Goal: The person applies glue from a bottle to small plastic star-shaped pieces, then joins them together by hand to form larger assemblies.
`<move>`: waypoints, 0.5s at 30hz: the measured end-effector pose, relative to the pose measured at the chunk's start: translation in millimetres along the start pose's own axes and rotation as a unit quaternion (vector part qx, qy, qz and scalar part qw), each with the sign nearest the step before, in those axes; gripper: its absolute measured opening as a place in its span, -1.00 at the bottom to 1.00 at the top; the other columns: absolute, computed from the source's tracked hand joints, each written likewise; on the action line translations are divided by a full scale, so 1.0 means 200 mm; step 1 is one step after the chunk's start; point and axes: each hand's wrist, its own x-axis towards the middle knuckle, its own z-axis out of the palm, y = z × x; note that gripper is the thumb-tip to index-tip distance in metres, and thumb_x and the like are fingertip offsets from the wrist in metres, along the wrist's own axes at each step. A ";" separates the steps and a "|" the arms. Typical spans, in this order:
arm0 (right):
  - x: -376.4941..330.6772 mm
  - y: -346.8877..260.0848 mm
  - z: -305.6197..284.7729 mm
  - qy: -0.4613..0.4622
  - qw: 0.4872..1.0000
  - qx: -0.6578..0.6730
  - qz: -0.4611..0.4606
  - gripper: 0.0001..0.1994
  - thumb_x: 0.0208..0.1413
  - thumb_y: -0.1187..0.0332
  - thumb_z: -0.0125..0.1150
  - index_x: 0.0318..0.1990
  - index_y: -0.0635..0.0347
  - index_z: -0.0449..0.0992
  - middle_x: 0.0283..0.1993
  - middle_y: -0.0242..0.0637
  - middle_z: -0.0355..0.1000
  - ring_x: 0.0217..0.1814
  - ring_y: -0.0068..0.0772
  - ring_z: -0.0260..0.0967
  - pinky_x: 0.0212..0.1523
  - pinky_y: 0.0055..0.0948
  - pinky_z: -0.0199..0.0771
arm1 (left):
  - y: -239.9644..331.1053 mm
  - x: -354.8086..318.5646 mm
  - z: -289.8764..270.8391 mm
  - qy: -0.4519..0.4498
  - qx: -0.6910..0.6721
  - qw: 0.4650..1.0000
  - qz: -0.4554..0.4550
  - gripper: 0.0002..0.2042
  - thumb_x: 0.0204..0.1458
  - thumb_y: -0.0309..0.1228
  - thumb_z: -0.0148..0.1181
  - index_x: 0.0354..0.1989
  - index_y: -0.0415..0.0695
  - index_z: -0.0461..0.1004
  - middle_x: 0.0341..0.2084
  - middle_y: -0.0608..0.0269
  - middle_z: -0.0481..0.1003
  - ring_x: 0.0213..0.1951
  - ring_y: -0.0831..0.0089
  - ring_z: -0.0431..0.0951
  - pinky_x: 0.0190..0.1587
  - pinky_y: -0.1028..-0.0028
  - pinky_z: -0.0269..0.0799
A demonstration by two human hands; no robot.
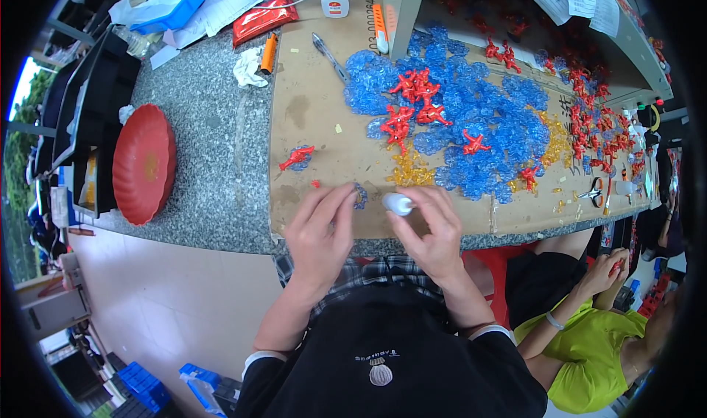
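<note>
Small blue plastic piece (360,195) sits on the brown cardboard sheet (317,109) near the front edge of the surface (213,153), pinned under the fingertips of the left hand (320,237). That hand lies palm down with its fingers stretched forward, its grip pressing on the piece rather than wrapped around it. Just to the right, the right hand (434,234) has its grip clenched around a small white bottle (399,204), whose rounded end points toward the blue piece; bottle and piece are near each other, but whether they touch cannot be told.

Farther back on the cardboard spreads a wide heap of clear blue pieces (479,123), with red star-shaped pieces (412,97) scattered on top and a patch of yellow pieces (411,171) at its near edge. One lone red piece on a blue one (297,156) lies apart to the left of the heap. A red ribbed plate (143,164) rests on the speckled grey stone at the far left. A white glue bottle with a red label (335,0) stands at the back, with an orange-handled knife (269,53) and a crumpled white tissue (248,68) near it. Scissors (593,192) lie at the right end. Another person in a yellow-green shirt (596,344) sits at the lower right.
</note>
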 end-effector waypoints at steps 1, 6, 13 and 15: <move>-0.01 0.01 -0.01 0.002 1.000 0.000 -0.002 -0.68 -0.17 0.55 0.30 -0.17 0.31 0.47 -0.19 -0.15 0.46 -0.19 -0.25 0.41 -0.17 -0.40 0.40 | 0.01 0.05 0.04 -0.009 -0.006 0.999 0.053 -0.84 -0.08 -0.55 0.22 -0.28 -0.20 0.55 -0.38 0.17 0.50 -0.53 0.38 0.49 -0.49 0.46 0.40; -0.06 0.08 -0.08 0.047 0.986 0.122 0.099 -0.70 -0.08 0.54 0.24 -0.14 0.34 0.41 -0.14 -0.10 0.45 -0.09 -0.27 0.44 -0.12 -0.43 0.43 | 0.04 0.31 0.22 -0.044 0.131 0.984 0.111 -0.87 -0.05 -0.53 0.16 -0.30 -0.20 0.54 -0.45 0.19 0.48 -0.42 0.20 0.50 -0.39 0.32 0.41; -0.08 0.09 -0.18 0.072 0.993 0.065 0.067 -0.66 -0.11 0.52 0.28 -0.10 0.30 0.44 -0.31 -0.16 0.42 -0.35 -0.35 0.36 -0.34 -0.48 0.37 | 0.01 0.32 0.20 -0.061 0.074 0.995 0.041 -0.83 -0.06 -0.55 0.15 -0.26 -0.21 0.54 -0.56 0.15 0.46 -0.51 0.34 0.46 -0.44 0.44 0.38; -0.06 0.05 -0.19 0.070 0.993 0.063 0.065 -0.65 -0.12 0.52 0.29 -0.11 0.30 0.45 -0.32 -0.16 0.43 -0.36 -0.35 0.35 -0.35 -0.48 0.36 | 0.00 0.25 0.14 -0.077 -0.033 0.995 -0.061 -0.83 -0.01 -0.54 0.14 -0.22 -0.24 0.52 -0.55 0.19 0.49 -0.57 0.52 0.42 -0.46 0.58 0.35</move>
